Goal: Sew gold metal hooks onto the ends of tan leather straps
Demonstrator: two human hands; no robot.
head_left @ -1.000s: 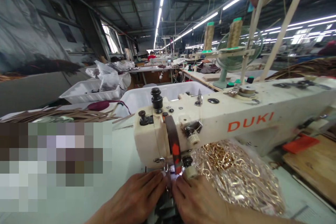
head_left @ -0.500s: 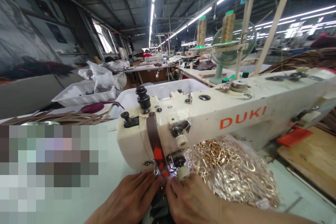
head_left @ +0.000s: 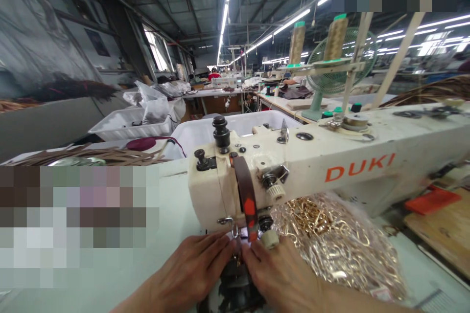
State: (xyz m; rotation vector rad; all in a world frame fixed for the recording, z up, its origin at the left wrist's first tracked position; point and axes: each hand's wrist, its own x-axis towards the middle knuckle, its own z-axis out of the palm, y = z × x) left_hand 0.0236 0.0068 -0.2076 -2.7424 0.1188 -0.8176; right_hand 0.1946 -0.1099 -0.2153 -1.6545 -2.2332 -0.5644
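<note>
Both hands meet beneath the head of a white sewing machine, beside its lit needle area. My left hand comes in from the left, its fingers closed and pressed together near the needle. From the right, my right hand bends with its fingertips closed close to the left ones. A small brown strip with a gold-coloured metal piece shows between them; the grip on it is mostly hidden. A dark brown strap with orange patches curves down the machine's front towards my right fingertips. Something dark lies under my hands.
A clear bag of gold-coloured metal hooks lies beneath the machine arm. Behind the machine stand white bins, thread cones and a green fan. A red tray rests on a wooden board at right.
The view has shifted, so the machine appears farther right. Both hands stay at the needle area, slightly farther left relative to the machine. The brown strap bows outward more.
</note>
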